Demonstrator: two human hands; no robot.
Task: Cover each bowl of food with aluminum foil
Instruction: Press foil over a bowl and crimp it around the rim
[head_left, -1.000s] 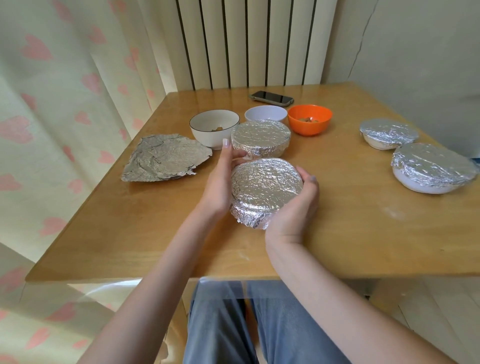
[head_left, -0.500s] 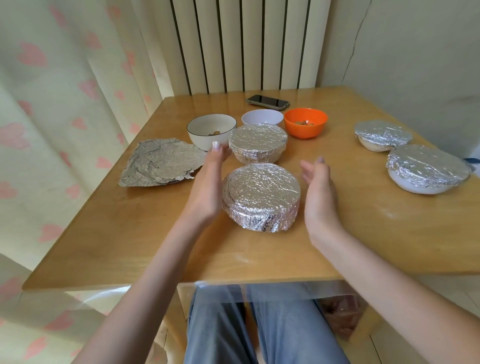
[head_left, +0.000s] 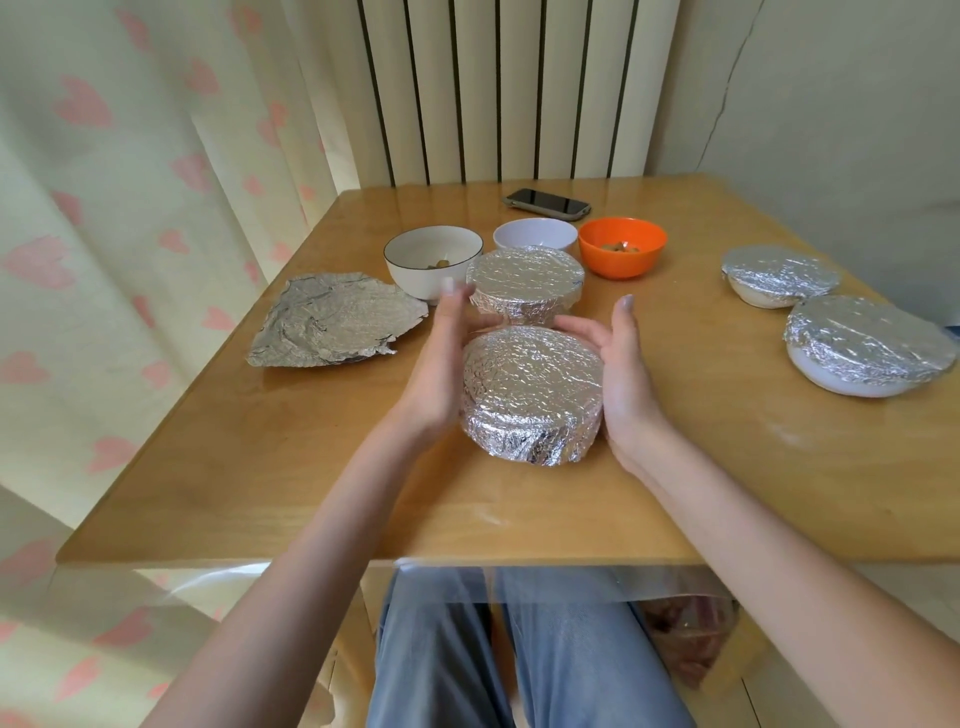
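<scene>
Nearest bowl: a foil-wrapped bowl (head_left: 532, 392) sits on the counter (head_left: 311, 467) close to the front edge, its top and sides fully covered.
Left hand: the left hand (head_left: 441, 364) lies against the left side of this bowl, fingers straight and together, tips reaching past the far rim.
Right hand: the right hand (head_left: 621, 364) cups the right side, fingers gently curved along the foil, thumb at the far rim; whether it presses or only touches I cannot tell.
Second bowl: just behind, another covered bowl (head_left: 524, 283) stands near the first, apart from it.
Right side: two more covered bowls, a large one (head_left: 867, 345) and a smaller one (head_left: 779, 275) behind it.
Spare foil: one crumpled foil sheet (head_left: 332, 325) lies flat at the left.
Far row: a white bowl with a dark rim (head_left: 434, 260), a plain white bowl (head_left: 535, 234) and an orange bowl (head_left: 622, 247) stand uncovered.
Phone: a phone (head_left: 546, 201) lies at the far edge.
Progress: four covered, three left, by my judgement; only one loose sheet shows.
</scene>
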